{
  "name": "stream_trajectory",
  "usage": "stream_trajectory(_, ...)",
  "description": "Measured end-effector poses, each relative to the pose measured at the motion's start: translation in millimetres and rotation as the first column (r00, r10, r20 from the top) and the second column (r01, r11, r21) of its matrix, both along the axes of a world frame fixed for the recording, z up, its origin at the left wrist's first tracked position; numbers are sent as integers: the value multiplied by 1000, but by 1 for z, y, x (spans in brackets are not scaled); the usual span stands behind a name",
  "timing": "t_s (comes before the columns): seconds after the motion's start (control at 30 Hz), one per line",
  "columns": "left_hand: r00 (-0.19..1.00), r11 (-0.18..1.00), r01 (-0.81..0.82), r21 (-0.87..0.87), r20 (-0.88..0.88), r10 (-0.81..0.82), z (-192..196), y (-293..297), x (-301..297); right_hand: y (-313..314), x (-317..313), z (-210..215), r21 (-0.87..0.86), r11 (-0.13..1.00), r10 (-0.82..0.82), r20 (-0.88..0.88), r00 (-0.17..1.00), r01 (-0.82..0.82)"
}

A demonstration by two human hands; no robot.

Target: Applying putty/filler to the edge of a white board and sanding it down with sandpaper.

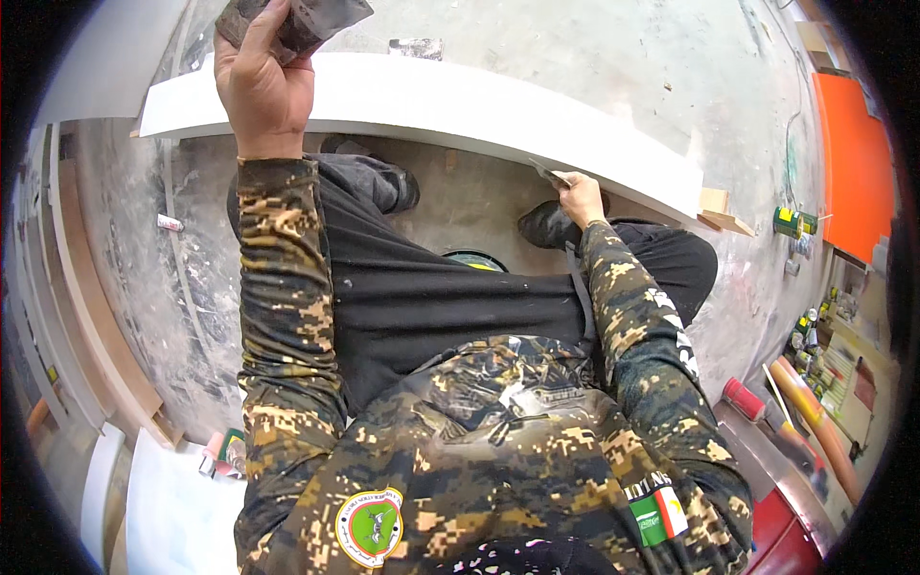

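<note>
Raised at the upper left, my left hand point(264, 101) is closed round a smeared grey-brown piece point(321, 21) with a pointed corner. The top edge of the picture cuts part of it off, so its exact kind does not show. My right hand point(583, 199) grips a thin flat scraper point(551, 175), whose blade points toward a long white board point(450, 103). This board lies across in front of my feet, and the scraper's tip is close to its near edge. I cannot tell whether they touch.
Wooden offcuts point(719, 213) sit by the board's right end. Cans point(789, 222) and an orange panel point(858, 168) are farther right. A flat smeared plate point(416, 48) lies beyond the board. Long boards point(101, 287) line the left, near a small spray can point(170, 222).
</note>
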State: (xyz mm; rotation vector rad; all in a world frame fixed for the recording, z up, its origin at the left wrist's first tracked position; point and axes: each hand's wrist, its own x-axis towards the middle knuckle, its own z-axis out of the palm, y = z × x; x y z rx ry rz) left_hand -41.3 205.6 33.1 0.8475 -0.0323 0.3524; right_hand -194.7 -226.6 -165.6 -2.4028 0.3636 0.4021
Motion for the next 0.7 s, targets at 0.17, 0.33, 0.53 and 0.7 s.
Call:
stream_trajectory(0.17, 999, 1000, -27, -9, -40, 27, 0, 2, -4, 2, 10, -6, -90, 995, 54, 14, 998, -53)
stream_trajectory(0.33, 999, 999, 5, -54, -44, -7, -3, 12, -6, 13, 7, -17, -45, 994, 104, 216, 971, -97)
stream_trajectory(0.53, 999, 992, 40, -121, -18, -43, 28, -9, -17, -1, 10, -15, -144, 985, 121, 162, 979, -98)
stream_trajectory(0.7, 1000, 988, 11, -152, -14, -13, 21, -2, -17, 20, 24, -4, -234, 956, 220, 172, 960, -177)
